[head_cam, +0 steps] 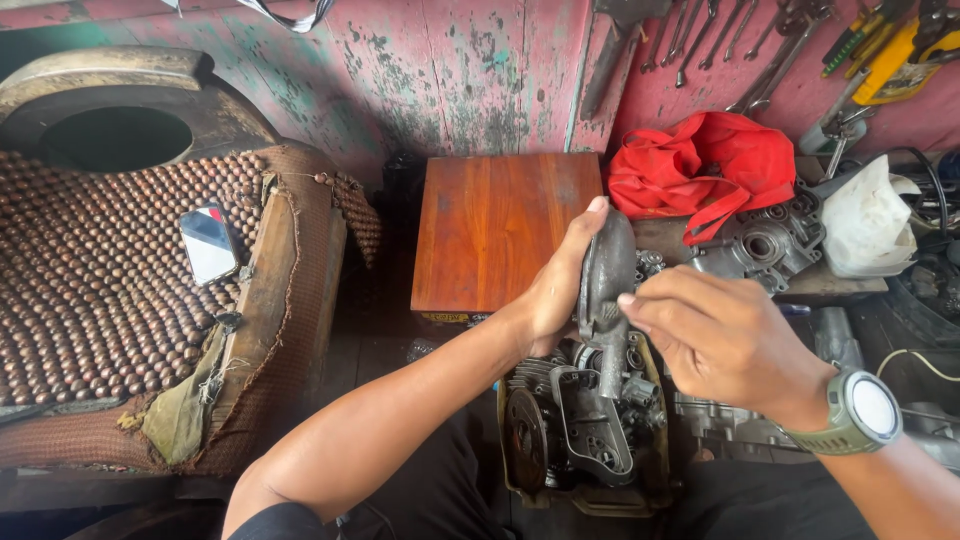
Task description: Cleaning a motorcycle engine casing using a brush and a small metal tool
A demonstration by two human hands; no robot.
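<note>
My left hand (553, 293) grips a grey, grimy cast metal engine cover (604, 272), holding it upright by its edge. My right hand (715, 335), with a green wristwatch (862, 412) on the wrist, touches the cover's lower right side with its fingertips. Directly below the cover sits a dirty small engine (580, 425) with exposed gears, resting in a shallow tray between my knees.
A polished wooden box (495, 225) stands behind the engine. At the left is a seat with a beaded cover (90, 290) and a phone (207, 243) on it. A red bag (705, 165), an engine casing (760, 245), white cloth (868, 215) and hanging wrenches (745, 45) fill the right.
</note>
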